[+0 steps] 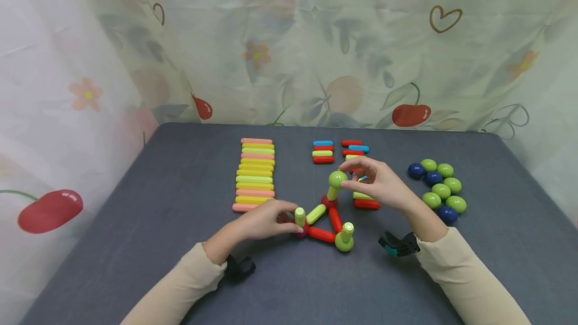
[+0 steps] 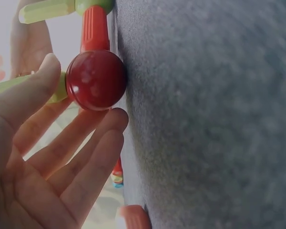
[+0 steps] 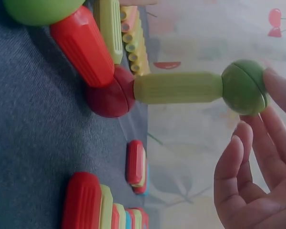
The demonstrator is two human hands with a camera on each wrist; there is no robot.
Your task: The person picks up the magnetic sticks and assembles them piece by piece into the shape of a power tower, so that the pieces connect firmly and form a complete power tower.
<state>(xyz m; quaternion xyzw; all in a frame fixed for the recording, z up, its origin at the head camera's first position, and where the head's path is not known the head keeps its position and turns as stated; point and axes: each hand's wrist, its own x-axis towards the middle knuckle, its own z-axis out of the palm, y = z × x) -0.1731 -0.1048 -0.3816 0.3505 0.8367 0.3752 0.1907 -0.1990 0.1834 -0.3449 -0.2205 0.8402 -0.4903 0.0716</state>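
Observation:
A triangular ball-and-rod frame stands on the table. Two red rods (image 1: 322,234) and a yellow-green rod (image 1: 316,213) join two dark red balls (image 2: 96,80) and a green ball (image 1: 344,242). From each corner ball a yellow-green rod rises. My left hand (image 1: 271,218) holds the frame at its left corner, thumb and fingers about the upright rod (image 1: 300,216) and the red ball under it. At the far corner, my right hand (image 1: 377,180) pinches a green ball (image 3: 245,87) that tops the upright rod (image 3: 178,88). The near corner's upright rod (image 1: 347,232) has a bare top.
Left of the frame lies a column of pink, yellow and green rods (image 1: 254,179). Behind it are two groups of short red, blue and yellow-green rods (image 1: 323,152), one partly behind my right hand. Several green and dark blue balls (image 1: 441,191) lie at the right. A printed curtain (image 1: 289,89) hangs behind the table.

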